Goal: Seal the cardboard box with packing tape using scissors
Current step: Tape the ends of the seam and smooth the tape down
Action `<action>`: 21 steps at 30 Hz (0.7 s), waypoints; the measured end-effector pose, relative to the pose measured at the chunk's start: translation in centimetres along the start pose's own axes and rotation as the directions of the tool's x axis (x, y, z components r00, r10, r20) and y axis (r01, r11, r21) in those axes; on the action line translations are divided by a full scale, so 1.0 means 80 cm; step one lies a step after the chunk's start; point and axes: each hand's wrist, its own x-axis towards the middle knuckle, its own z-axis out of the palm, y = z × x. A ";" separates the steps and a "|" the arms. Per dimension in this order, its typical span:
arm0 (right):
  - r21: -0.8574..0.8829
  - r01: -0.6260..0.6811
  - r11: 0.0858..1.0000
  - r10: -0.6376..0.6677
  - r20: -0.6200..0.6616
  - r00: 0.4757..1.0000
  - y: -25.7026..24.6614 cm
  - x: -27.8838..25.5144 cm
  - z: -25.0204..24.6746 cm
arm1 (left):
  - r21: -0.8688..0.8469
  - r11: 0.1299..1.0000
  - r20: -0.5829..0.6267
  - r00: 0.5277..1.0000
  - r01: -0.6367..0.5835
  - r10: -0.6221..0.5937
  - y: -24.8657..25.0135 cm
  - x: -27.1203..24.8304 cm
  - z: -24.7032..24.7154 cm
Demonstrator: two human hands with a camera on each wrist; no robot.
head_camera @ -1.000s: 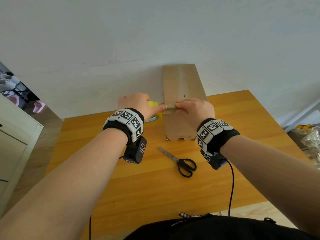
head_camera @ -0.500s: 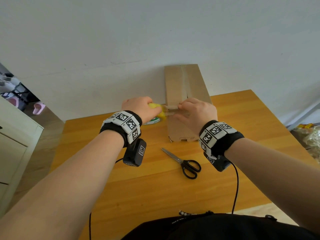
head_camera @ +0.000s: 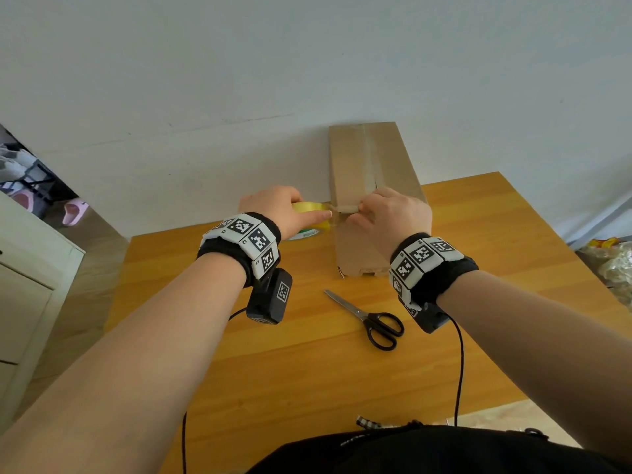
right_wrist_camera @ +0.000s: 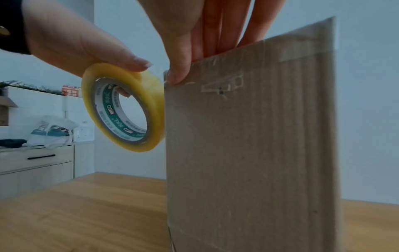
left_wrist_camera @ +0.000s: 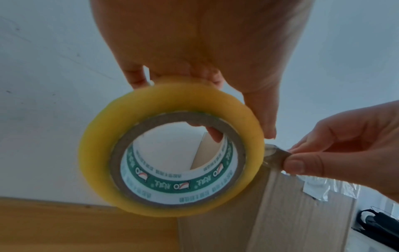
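The left hand (head_camera: 277,208) grips the yellow tape roll (left_wrist_camera: 170,150), one finger hooked through its core, just beside the tall cardboard box (head_camera: 371,186) standing on the wooden table (head_camera: 307,371). The right hand (head_camera: 393,213) pinches the tape's loose end (left_wrist_camera: 275,156) at the box's top edge. The scissors (head_camera: 371,321) lie closed in front of the box.

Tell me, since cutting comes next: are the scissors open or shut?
Shut: the scissors lie on the table, blades together in one point, handles side by side.
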 end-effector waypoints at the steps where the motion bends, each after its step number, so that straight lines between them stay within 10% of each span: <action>1: 0.005 -0.005 1.000 0.005 0.002 1.000 0.000 0.000 -0.001 | 0.024 1.000 -0.002 1.000 0.010 -0.010 0.001 0.000 -0.002; 15: 0.036 -0.047 0.998 0.046 0.028 0.999 -0.006 -0.001 -0.012 | 0.074 0.995 0.032 0.997 0.074 -0.076 -0.012 -0.002 -0.012; 21: 0.001 0.209 0.978 -0.209 0.038 0.977 -0.014 0.013 -0.015 | 0.067 0.991 0.036 0.992 0.114 -0.117 -0.015 -0.003 -0.011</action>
